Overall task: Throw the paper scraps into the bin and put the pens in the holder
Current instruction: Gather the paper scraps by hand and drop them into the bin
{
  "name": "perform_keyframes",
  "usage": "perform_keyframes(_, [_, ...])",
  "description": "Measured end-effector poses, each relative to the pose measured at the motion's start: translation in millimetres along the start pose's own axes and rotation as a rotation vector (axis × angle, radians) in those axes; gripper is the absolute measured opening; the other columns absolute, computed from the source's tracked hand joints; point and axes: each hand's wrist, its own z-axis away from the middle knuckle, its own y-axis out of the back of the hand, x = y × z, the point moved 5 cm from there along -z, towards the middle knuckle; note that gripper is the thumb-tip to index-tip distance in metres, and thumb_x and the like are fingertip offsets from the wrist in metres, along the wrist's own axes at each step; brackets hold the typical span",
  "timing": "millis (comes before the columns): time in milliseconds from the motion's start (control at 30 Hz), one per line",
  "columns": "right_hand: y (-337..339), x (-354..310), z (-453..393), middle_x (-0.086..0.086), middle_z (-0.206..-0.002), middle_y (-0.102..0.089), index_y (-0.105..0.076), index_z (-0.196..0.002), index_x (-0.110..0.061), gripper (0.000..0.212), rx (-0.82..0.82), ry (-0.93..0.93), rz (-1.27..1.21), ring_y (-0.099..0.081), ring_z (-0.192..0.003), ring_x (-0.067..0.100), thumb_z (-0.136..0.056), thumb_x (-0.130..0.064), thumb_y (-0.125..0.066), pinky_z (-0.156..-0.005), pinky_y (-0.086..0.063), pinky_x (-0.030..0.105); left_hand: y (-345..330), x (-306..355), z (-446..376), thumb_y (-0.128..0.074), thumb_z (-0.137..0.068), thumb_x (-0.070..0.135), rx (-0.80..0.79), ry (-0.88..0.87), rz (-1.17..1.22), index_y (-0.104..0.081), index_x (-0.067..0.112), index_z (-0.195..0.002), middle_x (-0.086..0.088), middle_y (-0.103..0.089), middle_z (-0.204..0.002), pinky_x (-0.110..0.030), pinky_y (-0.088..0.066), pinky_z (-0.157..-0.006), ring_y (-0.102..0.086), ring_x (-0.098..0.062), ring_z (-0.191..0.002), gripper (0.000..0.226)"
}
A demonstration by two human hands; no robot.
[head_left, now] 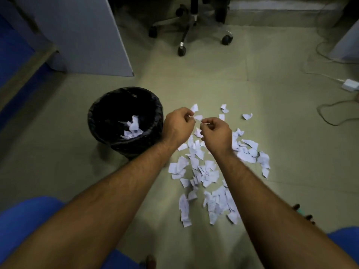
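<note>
Paper scraps (206, 171) everywhere, a big white pile spread over the beige floor (272, 171) right in front of the person, with a few loose bits further out. Some pieces have faint printed or written lines on them, way too small and blurry to read, and I can't spot any brand or label anywhere.

Bin (125, 121) sits just left of the pile, round, lined with a black bag, and there's already a small heap of scraps at the bottom. Left hand (177, 126) is up beside the bin's right rim, fingers curled in, thumb and fingertips pinching what looks like a small white bit. Right hand (216, 133) is just beside it above the pile, fingers curled too, also pinching a small piece between thumb and forefinger. The two hands nearly touch at the fingertips, and both forearms cover part of the pile.

Around it: office chair base (186, 32) with castors straight ahead, a grey panel (81, 35) to the upper left, a white power adapter (350, 85) with cables trailing on the right. A couple of dark tips (296, 206) poke out by the right forearm, might be pens, can't tell. No holder in sight.
</note>
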Motion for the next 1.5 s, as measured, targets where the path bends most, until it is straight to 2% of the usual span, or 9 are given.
perform_keyframes(233, [44,163,77,0.011,-0.114,-0.067,-0.066,-0.116,-0.018,0.040,0.033,-0.223,0.691,-0.061,-0.108,0.033,-0.084,-0.042,-0.066,-0.088,-0.048,0.040,-131,-76,79,-0.059,-0.084,0.027,-0.383,0.084,-0.342,-0.060,0.015,-0.120,-0.013,-0.061,-0.120,-0.038,-0.048,-0.090,-0.057,-0.033,-0.112,0.038])
perform_keyframes(467, [45,237,126,0.012,-0.165,-0.010,-0.024,-0.152,-0.024,0.090,0.015,-0.820,0.655,-0.010,-0.151,0.036,-0.082,-0.069,-0.057,-0.113,-0.024,0.060,-141,-159,157,-0.064,-0.081,0.056,-0.146,0.578,-0.519,-0.044,0.014,-0.129,-0.014,-0.049,-0.129,-0.046,-0.050,-0.085,-0.050,-0.034,-0.116,0.066])
perform_keyframes(567, [26,238,120,0.010,-0.165,-0.010,-0.027,-0.150,-0.029,0.084,0.014,-0.786,0.624,-0.014,-0.149,0.037,-0.081,-0.060,-0.064,-0.110,-0.032,0.056,-145,-171,166,-0.065,-0.082,0.056,-0.119,0.709,-0.440,-0.042,0.011,-0.130,-0.017,-0.043,-0.131,-0.046,-0.051,-0.083,-0.049,-0.037,-0.118,0.070])
perform_keyframes(800, [15,222,109,0.011,-0.144,-0.047,-0.045,-0.142,-0.020,0.063,0.126,-0.414,0.684,-0.047,-0.127,0.033,-0.086,-0.041,-0.065,-0.097,-0.044,0.042,-176,-148,135,-0.070,-0.083,0.030,-0.169,0.560,-0.099,-0.049,0.010,-0.128,-0.018,-0.049,-0.129,-0.035,-0.050,-0.084,-0.059,-0.038,-0.107,0.054])
perform_keyframes(933, [34,225,95,0.015,-0.157,-0.031,-0.028,-0.153,-0.018,0.087,0.123,-0.344,0.809,-0.033,-0.142,0.035,-0.082,-0.056,-0.062,-0.106,-0.038,0.049,-168,-135,111,-0.068,-0.078,0.018,-0.197,0.142,-0.432,-0.039,0.013,-0.139,-0.018,-0.045,-0.133,-0.041,-0.050,-0.090,-0.052,-0.037,-0.116,0.068])
perform_keyframes(1067, [15,235,90,0.012,-0.167,0.001,-0.007,-0.158,-0.025,0.097,-0.261,-0.321,0.905,-0.002,-0.153,0.037,-0.083,-0.069,-0.050,-0.117,-0.019,0.059,-194,-139,103,-0.069,-0.080,0.043,-0.749,-0.164,-0.837,0.006,0.026,-0.155,-0.016,0.001,-0.163,-0.056,-0.034,-0.110,-0.013,-0.042,-0.147,0.107])
perform_keyframes(1200, [9,228,98,0.010,-0.167,-0.006,-0.016,-0.157,-0.025,0.088,-0.364,-0.231,0.848,-0.006,-0.152,0.037,-0.087,-0.062,-0.053,-0.120,-0.021,0.054,-213,-159,119,-0.062,-0.063,0.075,-1.029,-0.227,-0.982,0.010,0.029,-0.153,-0.018,0.010,-0.162,-0.061,-0.019,-0.116,0.009,-0.044,-0.148,0.124])
perform_keyframes(1300, [14,229,116,0.010,-0.166,-0.008,-0.012,-0.158,-0.024,0.101,-0.434,-0.180,0.859,-0.010,-0.152,0.035,-0.079,-0.063,-0.063,-0.118,-0.026,0.050,-210,-159,143,-0.072,-0.061,0.071,-1.050,-0.289,-1.030,0.007,0.020,-0.154,-0.024,0.010,-0.160,-0.060,-0.009,-0.118,0.011,-0.043,-0.148,0.133])
perform_keyframes(1500, [15,226,127,0.013,-0.161,-0.017,-0.015,-0.156,-0.028,0.087,-0.466,-0.139,1.043,-0.027,-0.143,0.037,-0.087,-0.044,-0.064,-0.104,-0.043,0.047,-195,-143,159,-0.077,-0.078,0.037,-0.850,-0.227,-0.956,-0.020,0.025,-0.153,-0.017,-0.014,-0.160,-0.049,-0.042,-0.105,-0.021,-0.043,-0.143,0.095])
